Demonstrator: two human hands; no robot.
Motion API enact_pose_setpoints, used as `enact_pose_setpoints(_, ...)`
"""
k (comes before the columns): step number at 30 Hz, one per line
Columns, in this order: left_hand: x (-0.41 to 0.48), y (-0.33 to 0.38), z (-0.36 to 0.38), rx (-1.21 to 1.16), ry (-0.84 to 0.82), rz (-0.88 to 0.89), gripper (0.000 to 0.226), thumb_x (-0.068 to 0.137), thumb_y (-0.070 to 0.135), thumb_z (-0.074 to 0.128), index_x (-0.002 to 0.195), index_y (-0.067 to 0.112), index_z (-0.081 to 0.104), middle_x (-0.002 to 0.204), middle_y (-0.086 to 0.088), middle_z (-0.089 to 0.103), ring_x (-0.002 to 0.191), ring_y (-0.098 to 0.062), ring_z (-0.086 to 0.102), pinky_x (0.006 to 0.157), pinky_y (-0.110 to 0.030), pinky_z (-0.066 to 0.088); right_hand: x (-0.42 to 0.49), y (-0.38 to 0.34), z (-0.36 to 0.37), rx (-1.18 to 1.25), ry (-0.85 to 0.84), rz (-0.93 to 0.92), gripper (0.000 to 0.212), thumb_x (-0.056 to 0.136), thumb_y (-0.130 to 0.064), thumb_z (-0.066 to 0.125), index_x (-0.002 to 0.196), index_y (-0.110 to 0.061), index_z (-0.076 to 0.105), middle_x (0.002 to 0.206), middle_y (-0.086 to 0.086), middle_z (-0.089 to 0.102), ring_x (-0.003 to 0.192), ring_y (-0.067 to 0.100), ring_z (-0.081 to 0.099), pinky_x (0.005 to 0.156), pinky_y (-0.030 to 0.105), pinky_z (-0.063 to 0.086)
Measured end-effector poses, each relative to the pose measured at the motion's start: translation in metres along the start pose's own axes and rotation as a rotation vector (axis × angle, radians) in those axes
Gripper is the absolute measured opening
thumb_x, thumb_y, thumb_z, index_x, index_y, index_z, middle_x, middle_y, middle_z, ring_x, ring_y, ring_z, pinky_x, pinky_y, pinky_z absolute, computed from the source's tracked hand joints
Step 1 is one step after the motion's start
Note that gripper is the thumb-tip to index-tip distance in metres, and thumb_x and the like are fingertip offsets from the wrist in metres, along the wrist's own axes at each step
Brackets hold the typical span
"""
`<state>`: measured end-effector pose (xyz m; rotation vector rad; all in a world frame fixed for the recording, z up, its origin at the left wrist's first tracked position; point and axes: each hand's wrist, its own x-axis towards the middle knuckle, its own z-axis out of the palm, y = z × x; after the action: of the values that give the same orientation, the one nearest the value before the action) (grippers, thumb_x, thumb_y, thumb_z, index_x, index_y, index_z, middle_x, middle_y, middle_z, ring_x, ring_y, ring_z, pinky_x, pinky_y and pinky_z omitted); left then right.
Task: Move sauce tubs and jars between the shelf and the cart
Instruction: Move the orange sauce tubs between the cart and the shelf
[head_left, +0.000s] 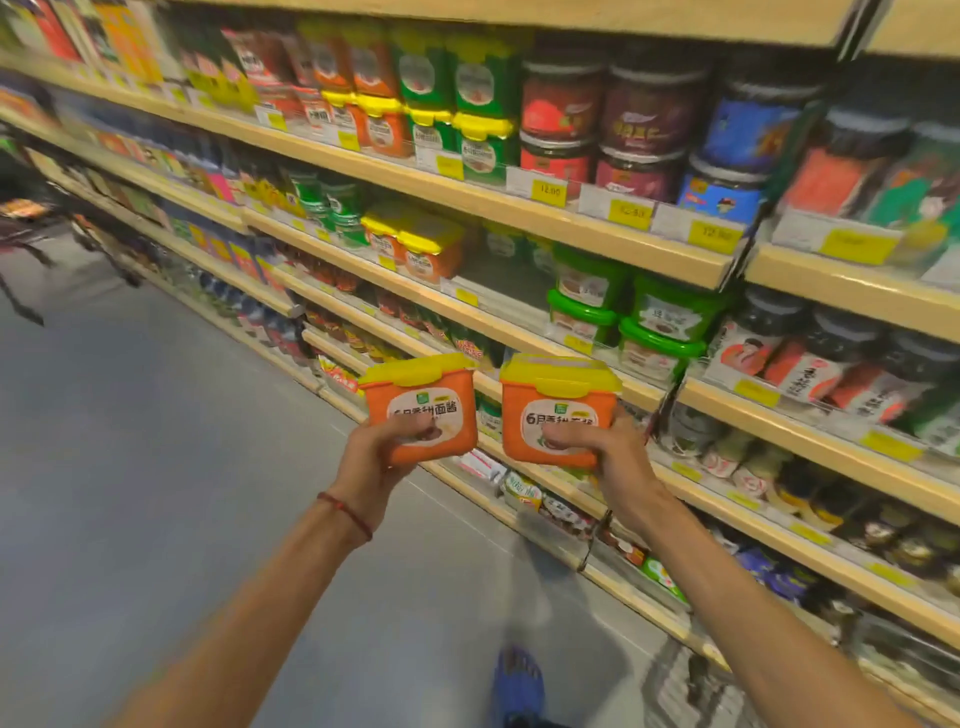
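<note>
Stretched left forearm (249, 608) and right forearm (763, 603) out ahead, both bare, over grey floor (130, 441). Planted a blue shoe (517, 680) low between them, blurred. Wore a red cord bracelet (345, 514) on the left wrist. Clasped in left hand (374, 460) an orange sauce tub, the left tub (421, 402), thumb laid across its white label, fingers hidden behind. Clasped likewise in right hand (608, 462) the right tub (558, 410), thumb pressed on the label front. Held both tubs in the air with yellow lids on top, the left one slightly tilted, side by side but apart, in front of the shelf (493, 200) and off its boards. Faced, further back, matching orange tubs (421, 249) on a middle board, with green tubs (644, 317) stacked to their right. Faced, higher and further still, more orange and green tubs under yellow lids, then dark-lidded jars (649, 109) stacked two high to the right, above yellow price tags (548, 191) along the board's edge. Made out little of the aisle's far left end through the blur.
</note>
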<state>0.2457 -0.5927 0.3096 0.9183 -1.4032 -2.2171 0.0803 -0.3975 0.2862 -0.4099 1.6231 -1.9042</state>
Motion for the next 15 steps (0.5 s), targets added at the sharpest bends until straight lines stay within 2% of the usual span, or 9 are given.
enact_pose_setpoints(3, 0.042, 0.021, -0.007, -0.018, 0.041, -0.036, 0.031, 0.060, 0.015, 0.076, 0.090, 0.012, 0.081, 0.100, -0.013, 0.076, 0.094, -0.028, 0.070, 0.112, -0.050, 0.044, 0.052, -0.009, 0.018, 0.001, -0.027, 0.011, 0.093, 0.043, -0.025, 0.096, 0.128, -0.006, 0.065, 0.110, 0.014, 0.079, 0.102, 0.038, 0.076, 0.084, 0.048, 0.063)
enact_pose_setpoints(6, 0.081, 0.043, -0.015, -0.032, 0.049, -0.030, 0.042, 0.050, 0.018, 0.081, 0.091, 0.011, 0.080, 0.099, -0.012, 0.076, 0.089, -0.024, 0.072, 0.111, -0.047, 0.046, 0.098, -0.016, 0.035, 0.017, -0.047, 0.034, 0.096, 0.042, -0.023, 0.097, 0.130, -0.007, 0.063, 0.112, 0.014, 0.079, 0.103, 0.037, 0.076, 0.089, 0.053, 0.061)
enact_pose_setpoints(8, 0.105, 0.054, -0.022, -0.039, 0.042, -0.014, 0.055, 0.045, 0.023, 0.083, 0.098, 0.011, 0.078, 0.103, -0.012, 0.076, 0.092, -0.025, 0.071, 0.106, -0.044, 0.050, 0.123, -0.018, 0.048, 0.024, -0.053, 0.040, 0.101, 0.039, -0.024, 0.101, 0.131, -0.007, 0.063, 0.113, 0.016, 0.078, 0.105, 0.039, 0.075, 0.094, 0.059, 0.059)
enact_pose_setpoints(10, 0.128, 0.065, -0.030, -0.066, 0.027, 0.005, 0.055, 0.047, 0.021, 0.082, 0.100, 0.010, 0.077, 0.102, -0.012, 0.076, 0.092, -0.025, 0.071, 0.099, -0.041, 0.054, 0.146, -0.021, 0.062, 0.019, -0.054, 0.038, 0.106, 0.035, -0.025, 0.102, 0.131, -0.005, 0.063, 0.112, 0.016, 0.079, 0.105, 0.042, 0.075, 0.092, 0.059, 0.060)
enact_pose_setpoints(13, 0.168, 0.083, -0.046, -0.059, -0.027, 0.033, 0.037, 0.060, 0.012, 0.074, 0.097, 0.011, 0.078, 0.097, -0.010, 0.077, 0.085, -0.022, 0.073, 0.083, -0.033, 0.059, 0.178, -0.024, 0.083, -0.002, -0.079, -0.004, 0.081, 0.046, -0.005, 0.091, 0.123, -0.004, 0.066, 0.102, 0.011, 0.081, 0.099, 0.037, 0.077, 0.075, 0.046, 0.065)
enact_pose_setpoints(15, 0.196, 0.093, -0.059, -0.076, -0.094, 0.031, 0.032, 0.061, 0.008, 0.071, 0.092, 0.011, 0.079, 0.095, -0.011, 0.076, 0.083, -0.023, 0.073, 0.078, -0.031, 0.060, 0.196, -0.024, 0.099, -0.012, -0.074, -0.023, 0.076, 0.051, -0.001, 0.085, 0.125, -0.002, 0.065, 0.101, 0.010, 0.081, 0.095, 0.033, 0.078, 0.068, 0.039, 0.064)
